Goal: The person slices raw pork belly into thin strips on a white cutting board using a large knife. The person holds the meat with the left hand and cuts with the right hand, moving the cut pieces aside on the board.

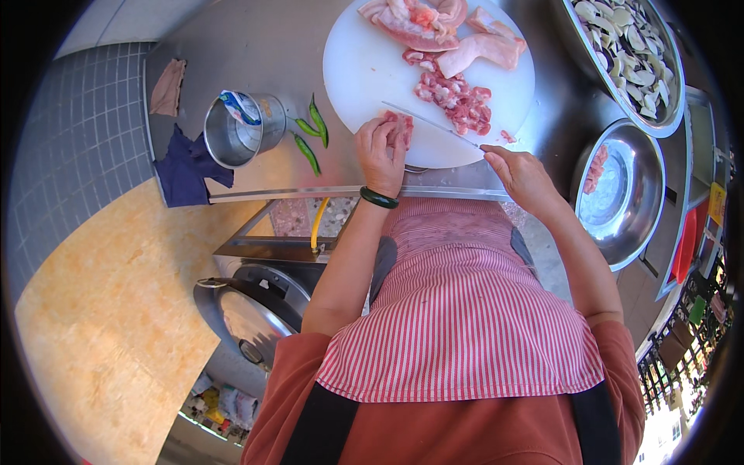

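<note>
On a round white cutting board (360, 70), my left hand (381, 148) presses its fingers onto a piece of raw meat (407, 123) near the board's front left edge. My right hand (520, 174) grips a knife at the board's front right; the thin blade (433, 124) slants up and left over the board, its tip by the held meat. Its handle is mostly hidden in my fingers. Behind the blade lies a heap of cut raw meat (456, 102). Larger pieces of pale meat with skin (418, 26) lie at the back of the board.
Left of the board are green chili peppers (307, 154), a metal pot (264, 131) on its side with a packet, and a dark blue cloth (186, 168). At right stand a metal bowl (648, 226) holding some meat and a basin (674, 116) of sliced pale vegetables.
</note>
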Demonstrator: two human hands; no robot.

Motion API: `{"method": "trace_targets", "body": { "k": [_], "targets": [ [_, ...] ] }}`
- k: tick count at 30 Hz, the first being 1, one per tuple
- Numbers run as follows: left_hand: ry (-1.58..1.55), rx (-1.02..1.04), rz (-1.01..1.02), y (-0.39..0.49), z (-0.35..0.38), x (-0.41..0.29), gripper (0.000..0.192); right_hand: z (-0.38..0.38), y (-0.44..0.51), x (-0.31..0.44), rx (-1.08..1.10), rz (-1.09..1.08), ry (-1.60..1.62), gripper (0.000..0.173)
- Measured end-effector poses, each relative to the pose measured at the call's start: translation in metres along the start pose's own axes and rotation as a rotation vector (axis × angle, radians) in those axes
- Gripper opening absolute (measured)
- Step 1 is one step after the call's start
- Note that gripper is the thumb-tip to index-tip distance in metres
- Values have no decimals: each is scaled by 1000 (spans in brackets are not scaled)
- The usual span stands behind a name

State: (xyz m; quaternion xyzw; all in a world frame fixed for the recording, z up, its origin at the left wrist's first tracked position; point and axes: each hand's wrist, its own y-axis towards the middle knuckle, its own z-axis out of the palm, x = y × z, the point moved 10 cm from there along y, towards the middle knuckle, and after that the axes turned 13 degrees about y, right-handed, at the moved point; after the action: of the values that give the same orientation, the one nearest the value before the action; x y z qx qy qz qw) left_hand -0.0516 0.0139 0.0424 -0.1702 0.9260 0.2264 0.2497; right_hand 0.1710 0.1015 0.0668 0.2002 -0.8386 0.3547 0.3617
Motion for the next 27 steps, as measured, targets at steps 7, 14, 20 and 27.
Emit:
{"method": "trace_targets", "body": {
  "k": [7,14,20,27],
  "targets": [
    [37,2,58,1,8,-9,30,13,4,23,45,-119,-265,39],
    [62,0,77,2,8,-9,30,42,31,40,120,-42,-291,38],
    [18,10,48,2,14,-3,34,85,88,84,81,-258,-280,44],
    [33,-35,75,0,9,0,34,0,10,3,14,-87,-310,46]
  ]
}}
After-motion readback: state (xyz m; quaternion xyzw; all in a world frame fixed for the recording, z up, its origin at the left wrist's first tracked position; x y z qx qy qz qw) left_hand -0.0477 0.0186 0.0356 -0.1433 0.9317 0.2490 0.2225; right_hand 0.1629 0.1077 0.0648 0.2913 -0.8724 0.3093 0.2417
